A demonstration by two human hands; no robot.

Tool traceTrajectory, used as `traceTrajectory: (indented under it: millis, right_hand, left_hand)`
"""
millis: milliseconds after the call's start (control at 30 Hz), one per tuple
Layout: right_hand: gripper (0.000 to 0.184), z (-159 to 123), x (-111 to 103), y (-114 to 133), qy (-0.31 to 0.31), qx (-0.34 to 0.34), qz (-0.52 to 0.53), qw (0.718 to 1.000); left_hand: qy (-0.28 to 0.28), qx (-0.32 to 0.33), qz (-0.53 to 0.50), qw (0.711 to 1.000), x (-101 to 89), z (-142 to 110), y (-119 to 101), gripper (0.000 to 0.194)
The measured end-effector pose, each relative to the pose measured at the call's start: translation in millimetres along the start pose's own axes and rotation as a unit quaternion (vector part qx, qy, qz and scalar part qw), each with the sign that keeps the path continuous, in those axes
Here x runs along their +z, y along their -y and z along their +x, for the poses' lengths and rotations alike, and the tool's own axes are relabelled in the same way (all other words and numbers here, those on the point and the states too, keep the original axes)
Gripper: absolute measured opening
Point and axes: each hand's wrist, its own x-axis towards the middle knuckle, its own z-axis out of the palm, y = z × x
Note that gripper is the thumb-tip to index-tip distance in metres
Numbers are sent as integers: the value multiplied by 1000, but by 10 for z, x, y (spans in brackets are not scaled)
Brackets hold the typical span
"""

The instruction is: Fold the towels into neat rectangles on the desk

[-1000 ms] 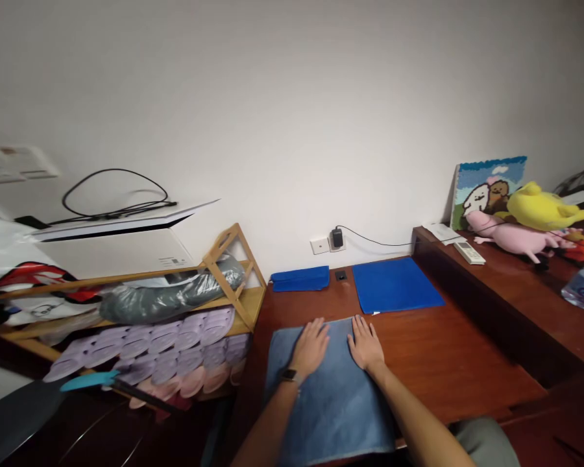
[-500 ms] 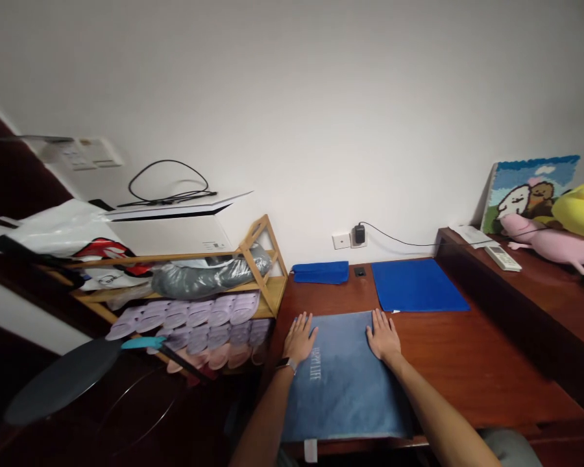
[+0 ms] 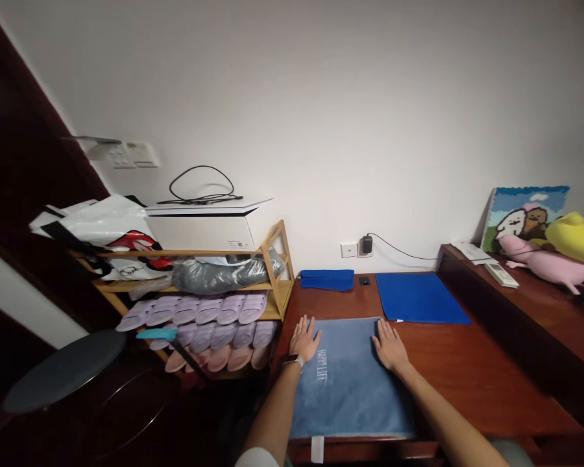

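A grey-blue towel [image 3: 348,383] with "HAPPY LIFE" lettering lies spread on the brown wooden table [image 3: 467,376], its white tag hanging at the front edge. My left hand [image 3: 305,340], with a watch on the wrist, rests flat on the towel's far left corner, fingers apart. On the far right corner my right hand [image 3: 390,345] lies flat with its fingers stretched out. Beyond them are a folded bright blue cloth [image 3: 327,279] at the left and a flat bright blue cloth [image 3: 421,297] at the right.
A wooden rack [image 3: 279,279] with several slippers [image 3: 209,310] and a white box [image 3: 199,230] stands at the left, near a round stool [image 3: 63,370]. At the right, a raised ledge carries a remote [image 3: 501,275] and plush toys [image 3: 545,264]. A black plug [image 3: 366,244] sits in the wall socket.
The camera view has shifted, so the scene sits a little lower and mostly further right. Both hands stay flat on the towel's far corners.
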Motion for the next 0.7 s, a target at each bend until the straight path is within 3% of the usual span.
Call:
traceTrajectory:
  millis: [100,167,267,367,433,467,533,700]
  right_hand:
    - [70,-387,149,-11,-45,-24,17,999]
    - [70,-599,229,1,-43,-32,24,998]
    - [69,-736,231,30,-34,-25,26,999]
    - [65,-726,174,25,-21,-27,9,999]
    - [64,-704,164,6,-12,-47,-9,999]
    - [64,-697,171,-4,-11,-54,-14,998]
    - [65,-688,202,-19,-18,-52,-14,998]
    - [68,-680,245,-41,-31,-36,6,999]
  left_hand:
    - [-11,35,4,999,-154,-30,-87,64]
    - [-28,76,-1,997,-219,-115,-312,60]
    - [-42,145,-30,988,-186,-387,-953,58]
    - [-9,194,-72,978,-42,-721,-1671,60]
    - [21,199,-93,975,27,-870,-1941,60]
    - [32,197,-97,975,38,-913,-1970,60]
    - [43,185,-94,977,12,-961,-1809,60]
    - [25,94,-36,995,-157,-1097,-729,63]
